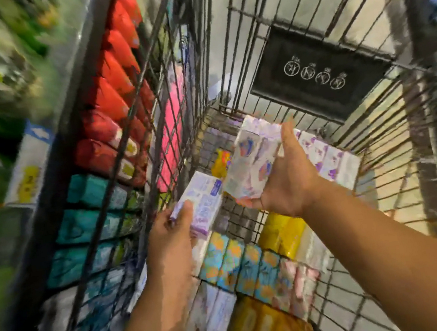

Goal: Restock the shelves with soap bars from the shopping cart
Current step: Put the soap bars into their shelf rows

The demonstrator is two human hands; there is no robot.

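Both hands inside wire shopping cart (pixel 247 32); left hand (pixel 169 230) grips white-purple soap pack (pixel 205 196), thumb on its face; right hand (pixel 286 183) holds second white-purple pack (pixel 253 159) from below, raised off cart floor; more purple packs (pixel 331 160) just behind right hand; yellow packs (pixel 282 231) and blue-orange packs (pixel 239 266) lie nearer the camera; black plaque (pixel 320 72) on far cart wall; red packs (pixel 111 76) and teal packs (pixel 87 192) on shelf left of cart; frame motion-blurred
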